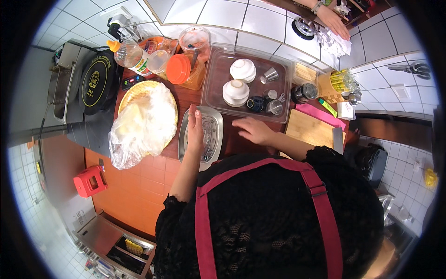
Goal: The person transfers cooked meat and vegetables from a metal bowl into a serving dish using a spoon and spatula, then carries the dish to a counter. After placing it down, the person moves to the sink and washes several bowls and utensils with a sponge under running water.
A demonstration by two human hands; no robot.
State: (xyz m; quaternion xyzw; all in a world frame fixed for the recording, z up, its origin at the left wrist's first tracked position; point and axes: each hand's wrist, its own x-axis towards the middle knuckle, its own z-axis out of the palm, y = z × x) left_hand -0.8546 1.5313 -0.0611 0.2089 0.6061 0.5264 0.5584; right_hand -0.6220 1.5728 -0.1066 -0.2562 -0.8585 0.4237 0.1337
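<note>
My left hand (pixel 195 130) is held edge-on over a rounded rectangular steel tray (pixel 217 129), fingers stretched out and holding nothing; whether it touches the tray I cannot tell. My right hand (pixel 256 130) hovers palm down above the dark red wooden counter (pixel 231 139), its fingers apart and empty. Just beyond it lies a large clear plastic bin (pixel 216 75). Stacked white bowls (pixel 240 91), a dark blue cup (pixel 256 104) and small metal cups (pixel 270 75) sit inside the bin. To the left, a plastic bag (pixel 144 122) covers much of a round yellow woven basket (pixel 125 94).
Behind are a yellow-capped bottle (pixel 130 57) and an orange-lidded jar (pixel 179 69). A round black cover (pixel 97 82) stands left. At right are a bamboo cutting board (pixel 308 129) and a cleaver (pixel 337 139). Another person's hand (pixel 334 22) rests on paper slips beside a service bell (pixel 304 28).
</note>
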